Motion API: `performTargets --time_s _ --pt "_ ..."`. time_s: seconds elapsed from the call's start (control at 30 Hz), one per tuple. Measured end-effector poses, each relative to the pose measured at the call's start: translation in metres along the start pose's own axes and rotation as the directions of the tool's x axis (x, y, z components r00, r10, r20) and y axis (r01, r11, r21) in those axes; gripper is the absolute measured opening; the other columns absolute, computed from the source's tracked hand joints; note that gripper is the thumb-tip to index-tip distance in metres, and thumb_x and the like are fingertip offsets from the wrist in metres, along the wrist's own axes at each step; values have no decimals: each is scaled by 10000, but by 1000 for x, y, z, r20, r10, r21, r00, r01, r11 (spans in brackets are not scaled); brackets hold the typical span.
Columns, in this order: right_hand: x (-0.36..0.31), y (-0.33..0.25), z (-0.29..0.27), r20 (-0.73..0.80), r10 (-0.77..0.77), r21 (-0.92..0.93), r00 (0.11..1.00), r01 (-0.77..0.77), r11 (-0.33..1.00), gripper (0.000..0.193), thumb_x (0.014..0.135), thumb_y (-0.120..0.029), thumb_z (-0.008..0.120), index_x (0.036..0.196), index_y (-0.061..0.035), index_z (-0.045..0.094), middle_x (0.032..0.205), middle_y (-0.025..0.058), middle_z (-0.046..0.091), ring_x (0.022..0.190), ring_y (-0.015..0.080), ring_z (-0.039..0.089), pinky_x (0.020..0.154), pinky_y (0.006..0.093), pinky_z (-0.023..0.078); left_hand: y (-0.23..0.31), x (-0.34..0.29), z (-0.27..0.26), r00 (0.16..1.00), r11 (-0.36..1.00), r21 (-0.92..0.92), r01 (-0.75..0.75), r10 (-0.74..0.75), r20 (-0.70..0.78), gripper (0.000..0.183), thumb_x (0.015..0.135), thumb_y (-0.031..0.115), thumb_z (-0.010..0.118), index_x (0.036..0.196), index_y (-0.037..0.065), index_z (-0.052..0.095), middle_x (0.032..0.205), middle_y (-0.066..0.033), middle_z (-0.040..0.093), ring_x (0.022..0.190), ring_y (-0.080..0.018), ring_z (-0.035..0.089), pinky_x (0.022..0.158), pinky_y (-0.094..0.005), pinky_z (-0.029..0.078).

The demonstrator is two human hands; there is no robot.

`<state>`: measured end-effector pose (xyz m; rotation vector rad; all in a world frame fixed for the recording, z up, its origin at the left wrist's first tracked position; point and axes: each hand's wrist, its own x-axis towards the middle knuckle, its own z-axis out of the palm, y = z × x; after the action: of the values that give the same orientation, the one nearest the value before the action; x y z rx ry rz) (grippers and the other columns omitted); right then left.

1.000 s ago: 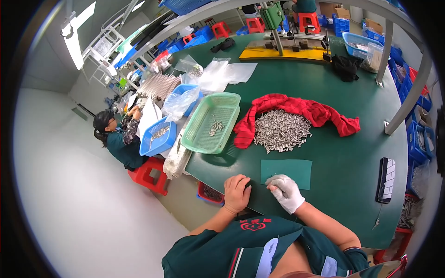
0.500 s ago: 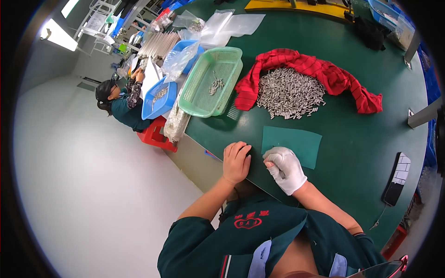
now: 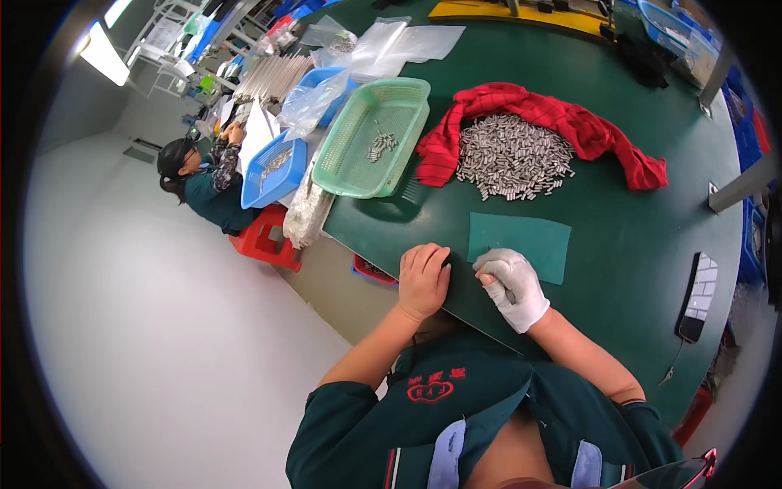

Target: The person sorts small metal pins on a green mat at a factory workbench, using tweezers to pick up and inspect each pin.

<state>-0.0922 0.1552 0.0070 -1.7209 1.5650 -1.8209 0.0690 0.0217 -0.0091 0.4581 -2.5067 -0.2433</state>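
Observation:
My bare left hand point(image 3: 424, 281) rests at the near table edge, its fingers curled down; a bit of something dark shows by the fingertips, too hidden to name. My right hand point(image 3: 513, 289), in a white glove with bare thumb tip, is closed in a pinch over the near left corner of a teal sheet point(image 3: 529, 244). Whatever it pinches is too small to make out. Beyond the sheet lies a heap of small metal cylinders point(image 3: 513, 159), bordered at the back by a red cloth point(image 3: 562, 122). A green mesh basket point(image 3: 324, 175) with a few similar pieces stands left of the heap.
A phone point(image 3: 699, 297) lies at the right table edge. Blue baskets point(image 3: 257, 196), plastic bags point(image 3: 407, 45) and rods point(image 3: 273, 77) are at the far left. Another person point(image 3: 204, 183) sits there on a red stool point(image 3: 265, 236). Metal posts point(image 3: 745, 186) stand at right.
The whole view has shifted slightly, bringing more of a red bin under the table into sight. Both hands keep nearly the same closed poses and places on the table.

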Motion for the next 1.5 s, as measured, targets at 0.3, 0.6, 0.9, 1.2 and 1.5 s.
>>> performTargets --time_s 0.3,0.6,0.9,1.2,1.5 --pt "3 4 -9 86 118 60 989 -124 990 56 913 -97 517 881 -51 512 909 113 603 851 296 580 817 407 461 -10 57 15 998 983 -177 -56 55 -13 242 780 79 638 1020 62 614 942 -82 608 873 -270 560 825 -378 386" --pt "8 9 -15 32 142 156 989 -146 977 61 888 -80 550 884 -34 510 875 125 599 781 312 577 717 399 469 -27 101 39 997 931 -366 -2 27 66 170 724 37 677 876 81 614 851 -52 573 799 -247 539 730 -365 399" --pt "1 16 -20 82 123 142 989 -134 981 103 944 -157 479 889 -71 495 918 87 587 851 292 577 827 446 469 -30 115 60 978 955 -290 63 -2 207 141 728 80 703 822 88 599 819 -42 571 764 -237 529 711 -359 405" --pt "-1 17 -19 53 137 172 989 -144 974 89 941 -150 474 891 -77 486 909 89 587 814 296 568 828 458 472 -31 113 66 972 958 -281 55 13 235 127 738 80 694 811 86 590 825 -46 572 783 -242 537 715 -363 406" --pt "-3 18 -17 6 159 251 987 -155 955 65 900 -95 532 915 -32 520 917 128 592 819 325 576 730 408 463 -26 112 66 977 972 -234 19 32 210 111 751 62 667 814 90 579 836 -51 569 802 -263 533 728 -383 407"
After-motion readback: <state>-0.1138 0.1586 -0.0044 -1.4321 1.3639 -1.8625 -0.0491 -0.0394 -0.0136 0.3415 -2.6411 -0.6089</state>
